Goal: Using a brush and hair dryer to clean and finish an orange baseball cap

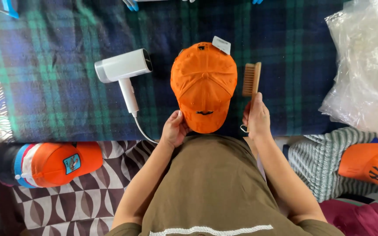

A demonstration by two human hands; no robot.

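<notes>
An orange baseball cap [203,83] lies on a dark blue and green plaid blanket [57,83], its brim toward me and a white tag at its far side. My left hand [174,128] grips the edge of the brim at its left. My right hand [256,117] holds the handle of a wooden brush [251,79], whose bristled head lies just right of the cap, apart from it.
A white hair dryer [124,70] with its cord lies left of the cap. Crumpled clear plastic bags [364,65] sit at the right. A stack of caps [44,164] lies at lower left, another orange cap [372,168] at lower right on striped cloth.
</notes>
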